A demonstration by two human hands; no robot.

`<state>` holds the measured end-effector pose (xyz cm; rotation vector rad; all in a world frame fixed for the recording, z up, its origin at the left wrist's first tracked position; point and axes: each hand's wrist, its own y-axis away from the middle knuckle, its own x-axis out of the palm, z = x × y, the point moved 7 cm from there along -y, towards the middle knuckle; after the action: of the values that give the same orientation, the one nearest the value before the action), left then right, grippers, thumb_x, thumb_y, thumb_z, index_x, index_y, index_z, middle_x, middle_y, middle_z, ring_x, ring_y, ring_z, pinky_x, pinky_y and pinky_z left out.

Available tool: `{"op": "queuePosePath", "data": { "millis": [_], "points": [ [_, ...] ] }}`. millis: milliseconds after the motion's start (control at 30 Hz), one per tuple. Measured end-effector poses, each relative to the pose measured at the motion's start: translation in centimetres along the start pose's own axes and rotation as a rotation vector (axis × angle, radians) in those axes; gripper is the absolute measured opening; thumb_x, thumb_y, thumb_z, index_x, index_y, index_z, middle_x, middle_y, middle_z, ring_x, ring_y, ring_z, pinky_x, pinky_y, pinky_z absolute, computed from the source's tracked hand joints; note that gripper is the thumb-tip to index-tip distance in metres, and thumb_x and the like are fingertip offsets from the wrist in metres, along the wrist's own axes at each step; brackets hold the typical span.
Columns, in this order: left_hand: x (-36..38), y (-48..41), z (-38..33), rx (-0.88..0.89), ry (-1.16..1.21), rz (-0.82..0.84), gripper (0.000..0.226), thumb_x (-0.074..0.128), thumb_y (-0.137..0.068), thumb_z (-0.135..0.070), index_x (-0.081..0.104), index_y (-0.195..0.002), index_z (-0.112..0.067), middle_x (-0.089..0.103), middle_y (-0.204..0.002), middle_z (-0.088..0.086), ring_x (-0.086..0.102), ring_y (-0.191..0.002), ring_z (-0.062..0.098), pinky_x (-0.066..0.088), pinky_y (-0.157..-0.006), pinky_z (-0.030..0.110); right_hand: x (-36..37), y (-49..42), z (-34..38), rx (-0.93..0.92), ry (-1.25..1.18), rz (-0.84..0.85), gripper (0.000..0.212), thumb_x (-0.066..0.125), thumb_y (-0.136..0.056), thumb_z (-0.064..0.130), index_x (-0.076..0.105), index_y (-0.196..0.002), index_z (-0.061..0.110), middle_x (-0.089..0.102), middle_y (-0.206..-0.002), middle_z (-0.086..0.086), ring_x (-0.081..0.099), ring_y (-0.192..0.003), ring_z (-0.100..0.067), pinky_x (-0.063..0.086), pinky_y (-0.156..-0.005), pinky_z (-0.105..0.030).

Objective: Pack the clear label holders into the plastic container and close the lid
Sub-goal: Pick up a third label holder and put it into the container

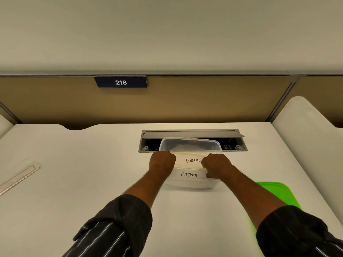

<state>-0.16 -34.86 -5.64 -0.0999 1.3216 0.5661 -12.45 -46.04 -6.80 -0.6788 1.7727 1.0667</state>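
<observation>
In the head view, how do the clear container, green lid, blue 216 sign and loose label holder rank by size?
1. clear container, largest shown.
2. green lid; partly hidden by the right arm and nearer, so unsure.
3. blue 216 sign and loose label holder: look alike; the sign is farther away.

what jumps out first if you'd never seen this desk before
The hands at mid-desk: the left hand and right hand grip the ends of the label holders, handwritten GIRAFEE and OSTRICH, at the near side of the clear container. Next comes the bright green lid lying near the desk's right edge, then the dark 216 sign on the partition behind.
</observation>
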Motion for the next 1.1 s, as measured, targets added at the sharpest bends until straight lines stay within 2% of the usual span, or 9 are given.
{"op": "queuePosePath", "data": {
  "millis": [367, 533, 700, 933, 1100],
  "points": [
    [-0.2, -0.2, -0.3, 0.052, -0.036, 0.019, 0.021, 0.06, -0.092, -0.012, 0.067, -0.11, -0.007, 0.07, -0.109, 0.01, 0.068, -0.101, 0.026, 0.052, -0.088, 0.036, 0.1, -0.3, 0.4, -0.033, 0.061, -0.008, 0.036, 0.067, -0.082, 0.028, 0.061, -0.115, 0.015, 0.064, -0.112, -0.009, 0.065, -0.098, -0.027, 0.051, -0.082, -0.036],
    [0.2, -0.5, -0.7, 0.092, -0.085, 0.045, 0.022, 0.057, -0.095, -0.02, 0.067, -0.112, -0.009, 0.07, -0.109, 0.008, 0.068, -0.101, 0.023, 0.05, -0.092, 0.036, 0.2, -0.4, 0.6, -0.045, 0.083, 0.0, 0.037, 0.067, -0.083, 0.028, 0.06, -0.117, 0.016, 0.064, -0.113, -0.009, 0.065, -0.098, -0.027, 0.051, -0.083, -0.037],
    [0.1, -0.8, -1.4, 0.11, -0.147, 0.076, 0.02, 0.056, -0.094, -0.013, 0.067, -0.111, -0.009, 0.07, -0.109, 0.006, 0.066, -0.102, 0.024, 0.051, -0.085, 0.033, 0.2, -0.6, 0.7, -0.061, 0.11, -0.005, 0.034, 0.065, -0.083, 0.026, 0.06, -0.114, 0.015, 0.065, -0.111, -0.009, 0.065, -0.097, -0.028, 0.051, -0.082, -0.036],
    [-0.1, -1.1, -1.8, 0.103, -0.086, 0.09, 0.025, 0.052, -0.095, -0.008, 0.063, -0.118, -0.006, 0.065, -0.119, 0.01, 0.062, -0.111, 0.027, 0.051, -0.089, 0.036, 0.4, -0.7, 0.6, -0.061, 0.132, -0.02, 0.03, 0.064, -0.083, 0.024, 0.061, -0.111, 0.013, 0.065, -0.11, -0.009, 0.065, -0.096, -0.028, 0.05, -0.08, -0.036],
    [0.4, -1.1, -1.7, 0.094, 0.007, 0.092, 0.026, 0.054, -0.094, -0.007, 0.062, -0.118, -0.005, 0.065, -0.119, 0.011, 0.063, -0.109, 0.028, 0.051, -0.09, 0.038, 0.4, -0.7, 0.6, -0.058, 0.114, -0.012, 0.031, 0.064, -0.083, 0.024, 0.06, -0.111, 0.013, 0.065, -0.111, -0.01, 0.065, -0.097, -0.029, 0.05, -0.08, -0.036]
  ]
}}
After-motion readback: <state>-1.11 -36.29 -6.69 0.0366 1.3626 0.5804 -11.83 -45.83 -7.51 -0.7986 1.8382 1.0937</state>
